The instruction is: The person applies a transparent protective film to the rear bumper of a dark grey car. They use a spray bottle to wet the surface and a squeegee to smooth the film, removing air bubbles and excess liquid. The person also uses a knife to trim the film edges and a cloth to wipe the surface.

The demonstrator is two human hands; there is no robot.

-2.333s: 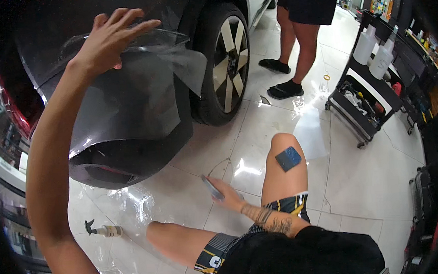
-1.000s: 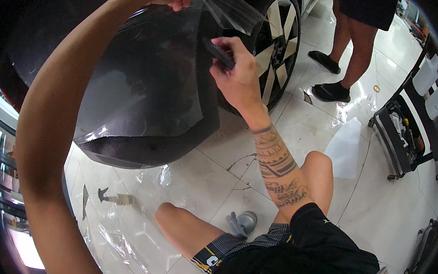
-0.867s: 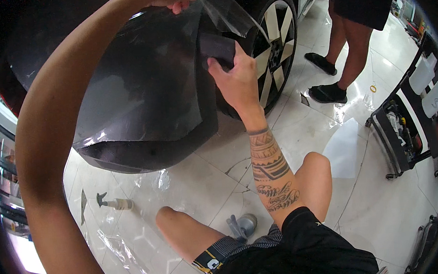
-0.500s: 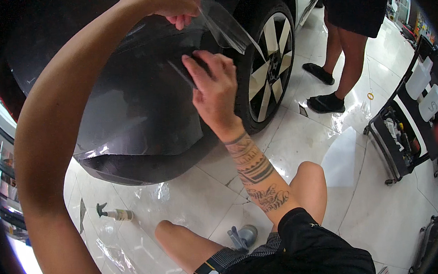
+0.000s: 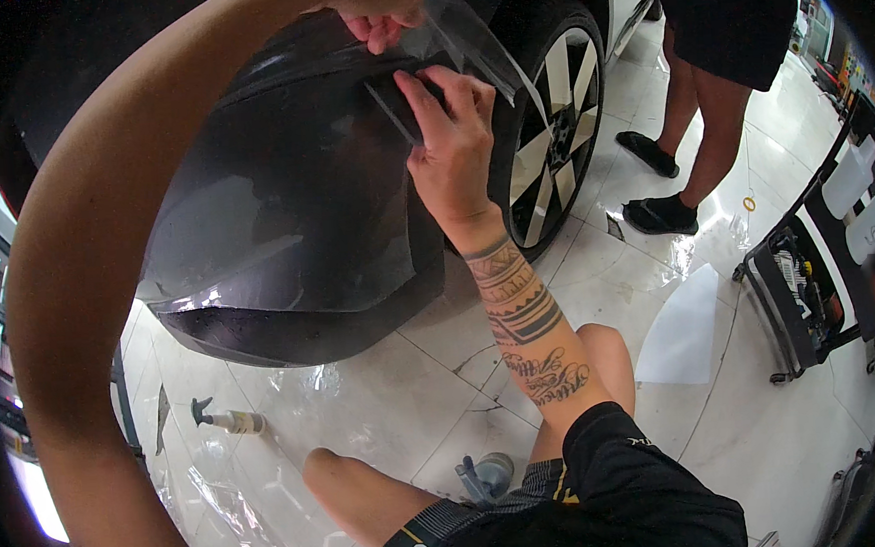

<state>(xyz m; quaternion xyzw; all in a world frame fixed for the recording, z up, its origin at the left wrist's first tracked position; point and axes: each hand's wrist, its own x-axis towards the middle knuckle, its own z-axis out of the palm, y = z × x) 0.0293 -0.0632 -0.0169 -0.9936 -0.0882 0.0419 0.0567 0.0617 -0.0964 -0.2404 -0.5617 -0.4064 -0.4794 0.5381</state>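
Left hand (image 5: 381,8) pinches thin, clear plastic film (image 5: 471,43) near the black-and-cream wheel (image 5: 555,138); right hand (image 5: 455,147) grips a flat, dark pad (image 5: 393,108) at the glossy dark-grey bumper (image 5: 283,203). I judge the film light, floppy, slippery: best held by its edge.

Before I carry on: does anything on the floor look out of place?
Yes. A yellow ring lies loose near the other person's shoes. At lower left, a shiny, rumpled patch looks odd: clear film or spilled liquid, I can't tell.
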